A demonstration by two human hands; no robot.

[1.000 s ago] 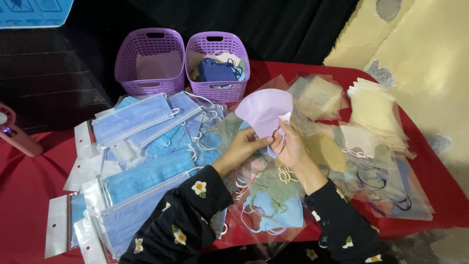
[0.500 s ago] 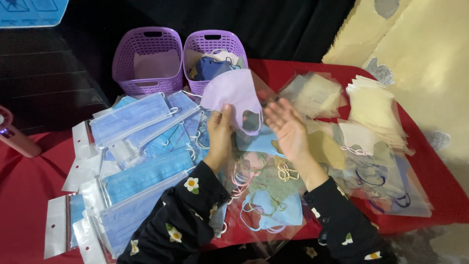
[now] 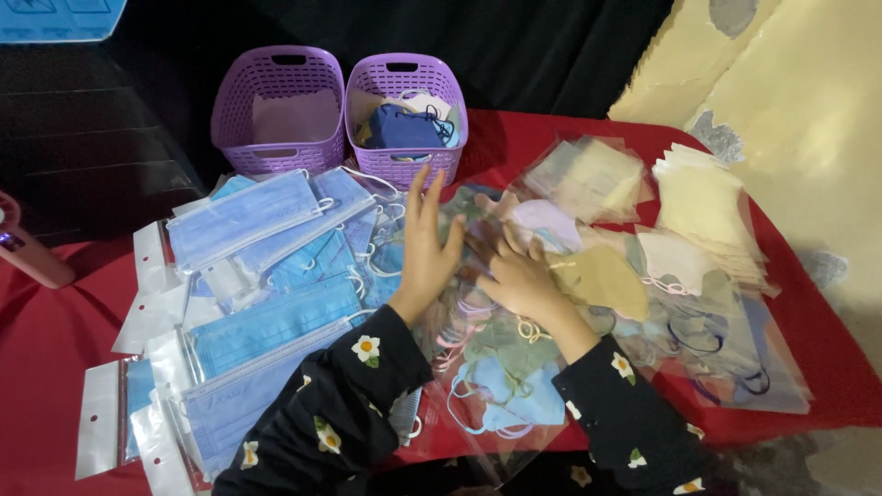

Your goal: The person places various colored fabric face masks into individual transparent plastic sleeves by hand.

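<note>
Sorting through bagged masks, both hands lie open and hold nothing: the left hand has its fingers spread, the right hand rests flat on the pile. Likely next is pinching one mask free; the baskets stand beyond the fingertips.

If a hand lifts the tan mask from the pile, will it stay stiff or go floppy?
Probably floppy: the tan mask looks like thin folded cloth. Likely very light, and its thin ear loops may snag neighbouring masks. The clear bags nearby look slippery.
</note>
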